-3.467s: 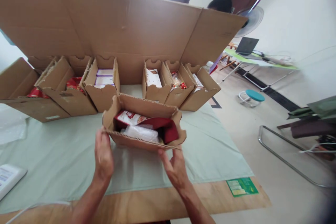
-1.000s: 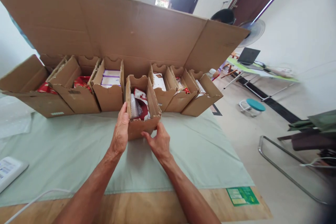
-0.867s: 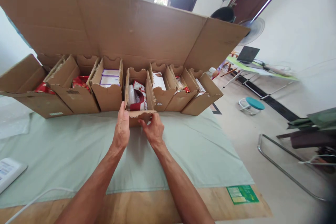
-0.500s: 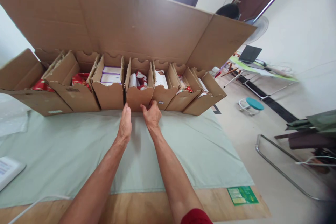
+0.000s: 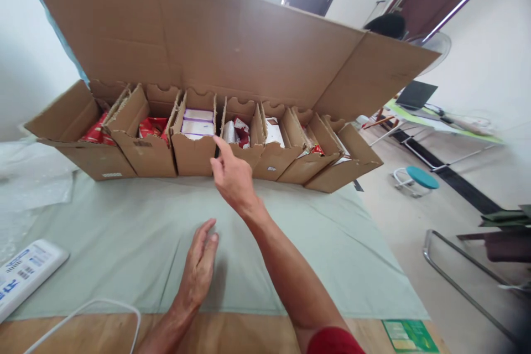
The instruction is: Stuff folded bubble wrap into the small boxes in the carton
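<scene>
Several open cardboard bins stand in a row on the table. My right hand [image 5: 235, 177] is in front of the middle bins, its index finger stretched out towards the bin [image 5: 194, 156] with white, purple-edged boxes [image 5: 198, 123]; the other fingers curl in and nothing shows in them. Whether the fingertip touches the cardboard I cannot tell. Partly behind this hand is a bin [image 5: 249, 152] with dark red and silvery packets [image 5: 241, 133]. My left hand [image 5: 199, 265] is lower, over the pale green cloth [image 5: 136, 238], fingers extended and holding nothing.
A tall cardboard panel [image 5: 240, 44] rises behind the bins. Left are clear plastic wrap [image 5: 35, 177], a white labelled device [image 5: 31, 271] and a white cable [image 5: 99, 301]. A green packet [image 5: 409, 336] lies at the front right edge. A stool [image 5: 421, 177] stands on the floor.
Both hands have left the front of the middle bin. My right hand has risen and extended its index finger; my left hand has drawn back towards me. The view has shifted left.
</scene>
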`<state>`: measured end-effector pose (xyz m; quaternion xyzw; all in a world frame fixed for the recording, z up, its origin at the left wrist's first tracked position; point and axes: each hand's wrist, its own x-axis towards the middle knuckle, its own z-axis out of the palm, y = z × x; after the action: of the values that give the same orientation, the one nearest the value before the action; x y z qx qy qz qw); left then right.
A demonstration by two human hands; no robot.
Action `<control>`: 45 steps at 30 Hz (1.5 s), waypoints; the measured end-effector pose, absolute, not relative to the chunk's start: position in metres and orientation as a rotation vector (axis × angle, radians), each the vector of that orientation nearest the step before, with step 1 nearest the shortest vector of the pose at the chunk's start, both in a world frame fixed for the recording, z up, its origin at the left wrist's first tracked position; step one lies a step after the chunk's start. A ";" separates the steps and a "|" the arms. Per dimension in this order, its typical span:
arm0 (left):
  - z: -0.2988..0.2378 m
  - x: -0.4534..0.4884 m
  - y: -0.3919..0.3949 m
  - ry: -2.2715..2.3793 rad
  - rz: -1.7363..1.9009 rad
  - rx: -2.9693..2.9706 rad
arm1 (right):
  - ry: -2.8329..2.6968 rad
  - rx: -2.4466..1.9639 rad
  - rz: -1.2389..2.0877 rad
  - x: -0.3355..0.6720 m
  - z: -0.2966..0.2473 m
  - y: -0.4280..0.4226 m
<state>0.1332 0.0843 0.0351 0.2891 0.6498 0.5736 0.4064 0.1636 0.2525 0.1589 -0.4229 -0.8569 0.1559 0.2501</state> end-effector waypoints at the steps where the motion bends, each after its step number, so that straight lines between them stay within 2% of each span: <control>1: 0.034 0.130 0.080 1.641 1.452 0.723 | -2.408 -1.176 0.381 0.149 0.169 0.256; 4: 0.031 0.121 0.072 1.650 1.471 0.669 | -2.542 -1.326 0.276 0.119 0.187 0.267; 8: 0.026 0.107 0.066 1.658 1.642 0.467 | -2.560 -1.327 0.301 0.128 0.178 0.255; 12: 0.027 0.095 0.064 1.702 1.813 0.321 | -2.435 -1.127 0.448 0.192 0.158 0.205; 18: 0.044 0.089 0.069 1.755 1.888 0.285 | -2.312 -0.788 0.707 0.316 0.163 0.153; 23: 0.052 0.110 0.065 1.822 1.829 0.523 | -1.745 -1.197 0.696 0.395 0.139 0.161; 26: 0.049 0.129 0.053 1.873 1.733 0.622 | -1.788 -1.241 0.830 0.418 0.113 0.153; 30: 0.046 0.145 0.041 1.824 1.717 0.667 | -2.085 -1.240 0.974 0.407 0.082 0.134; 34: 0.049 0.145 0.059 1.805 1.774 0.634 | -1.973 -1.347 0.981 0.367 0.069 0.153; 40: 0.063 0.114 0.128 1.813 1.834 0.637 | -1.874 -1.242 1.014 0.313 0.071 0.223; 45: 0.070 0.098 0.147 1.789 1.803 0.648 | -1.791 -1.205 1.005 0.302 0.052 0.236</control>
<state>0.0976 0.1474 0.0703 0.2387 0.6595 0.6647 0.2572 0.3017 0.2363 0.0521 -0.4698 -0.6986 0.3918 0.3712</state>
